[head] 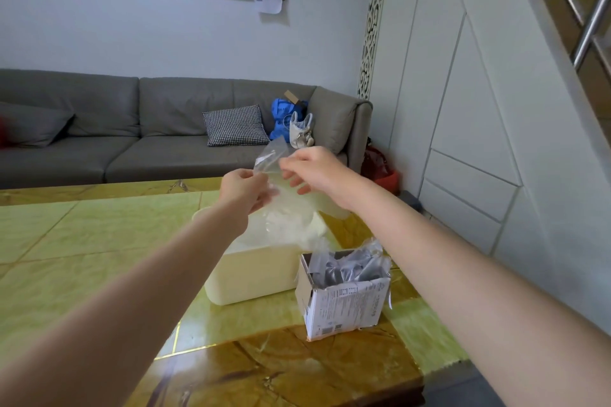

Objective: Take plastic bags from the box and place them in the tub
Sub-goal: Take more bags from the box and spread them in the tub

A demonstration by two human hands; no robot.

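Both hands raised above the tub (251,277), arms extended from the near edge of the view.

Left hand (243,188): fingers curled, pinching the left edge of a clear plastic bag (291,208). Right hand (314,168): thumb and forefinger pinching the upper edge of the same bag, remaining fingers loosely spread beneath. Bag held stretched between the two hands, upper corner standing above them, lower part hanging down toward the tub opening; contact between bag and tub interior cannot be told.

Tub: cream-coloured, rectangular, standing on the green and amber stone-patterned surface (82,241), partly hidden behind the left forearm.

Box (344,301): white printed cardboard, top torn open, standing just beside the tub on its right and nearer side. More plastic bags (357,264), crumpled, protruding from the box top.

Far background: grey sofa (132,129) with a checked cushion (234,125), a blue bag (282,119) and a white bag (301,130) at its right end. Red container (380,168) on the floor right of the sofa.
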